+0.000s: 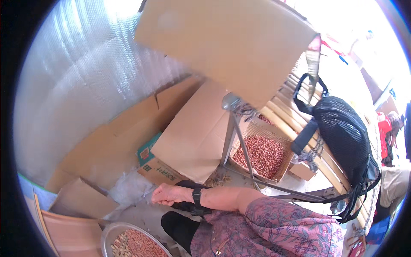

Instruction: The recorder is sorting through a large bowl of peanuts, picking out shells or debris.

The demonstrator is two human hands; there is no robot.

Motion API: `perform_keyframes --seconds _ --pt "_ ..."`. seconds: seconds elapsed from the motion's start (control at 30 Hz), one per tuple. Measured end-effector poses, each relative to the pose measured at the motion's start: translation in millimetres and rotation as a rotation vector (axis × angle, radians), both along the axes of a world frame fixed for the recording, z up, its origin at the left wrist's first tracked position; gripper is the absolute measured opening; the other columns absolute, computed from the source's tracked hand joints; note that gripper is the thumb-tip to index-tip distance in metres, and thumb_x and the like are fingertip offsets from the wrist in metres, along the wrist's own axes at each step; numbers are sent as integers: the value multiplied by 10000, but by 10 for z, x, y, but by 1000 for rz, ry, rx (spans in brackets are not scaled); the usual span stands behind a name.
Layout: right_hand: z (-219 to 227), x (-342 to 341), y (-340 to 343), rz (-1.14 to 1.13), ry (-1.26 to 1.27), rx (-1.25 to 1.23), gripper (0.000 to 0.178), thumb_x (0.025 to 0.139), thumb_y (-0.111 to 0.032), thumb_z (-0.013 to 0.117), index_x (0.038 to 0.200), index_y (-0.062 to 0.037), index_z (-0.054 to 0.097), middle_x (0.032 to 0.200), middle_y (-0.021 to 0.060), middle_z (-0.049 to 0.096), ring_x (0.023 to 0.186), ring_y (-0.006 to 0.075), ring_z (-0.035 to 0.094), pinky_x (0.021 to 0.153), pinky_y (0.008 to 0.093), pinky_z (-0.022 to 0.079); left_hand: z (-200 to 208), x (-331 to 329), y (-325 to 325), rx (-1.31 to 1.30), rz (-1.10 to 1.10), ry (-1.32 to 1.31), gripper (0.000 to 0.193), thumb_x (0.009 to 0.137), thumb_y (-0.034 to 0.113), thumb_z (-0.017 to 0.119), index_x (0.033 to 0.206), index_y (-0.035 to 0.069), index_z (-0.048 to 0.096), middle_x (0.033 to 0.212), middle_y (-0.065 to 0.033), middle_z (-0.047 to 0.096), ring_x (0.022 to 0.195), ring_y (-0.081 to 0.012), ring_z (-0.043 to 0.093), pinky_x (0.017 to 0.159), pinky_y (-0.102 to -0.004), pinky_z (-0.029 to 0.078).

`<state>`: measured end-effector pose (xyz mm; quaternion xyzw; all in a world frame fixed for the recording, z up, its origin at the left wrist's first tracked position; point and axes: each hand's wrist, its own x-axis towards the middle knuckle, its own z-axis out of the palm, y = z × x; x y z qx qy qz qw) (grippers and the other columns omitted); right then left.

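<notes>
My right hand (168,195) reaches leftward over the floor, a dark watch (197,198) on its wrist. Its fingers are curled closed; whether anything small is between them I cannot make out. Crumpled clear plastic (133,187) lies just beyond the fingertips. Below the hand, at the lower edge, stands a metal basin (105,238) holding red shelled peanuts (143,244), with paler pods (120,246) on its left side. My left hand is outside the picture. A black-clad knee (179,229) shows between the basin and my patterned shirt.
A woven basket (287,155) of red peanuts (260,156) stands beneath a bamboo-slat seat (284,113) with metal legs. On the seat hangs a black mesh bag (344,128). Cardboard sheets (214,40) and boxes (188,137) crowd the far side. People appear at far right.
</notes>
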<state>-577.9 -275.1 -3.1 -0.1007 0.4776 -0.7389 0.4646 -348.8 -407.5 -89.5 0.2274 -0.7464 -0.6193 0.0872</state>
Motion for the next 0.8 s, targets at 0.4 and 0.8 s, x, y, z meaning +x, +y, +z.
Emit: perform_keyframes --seconds 0.4,0.8 --pt "-111 5 415 -267 -12 -65 154 792 -202 578 733 -61 555 554 -25 448 419 47 386 320 190 240 536 -1547 1106 271 -385 226 141 810 125 479 824 37 588 711 -31 556 626 -139 532 569 -276 433" --pt "-71 198 453 -272 -13 -51 186 796 -252 579 732 -79 557 578 -33 448 438 38 379 327 187 231 1745 -1801 1704 461 -379 302 125 814 138 480 799 64 579 682 7 531 612 -119 518 551 -273 424"
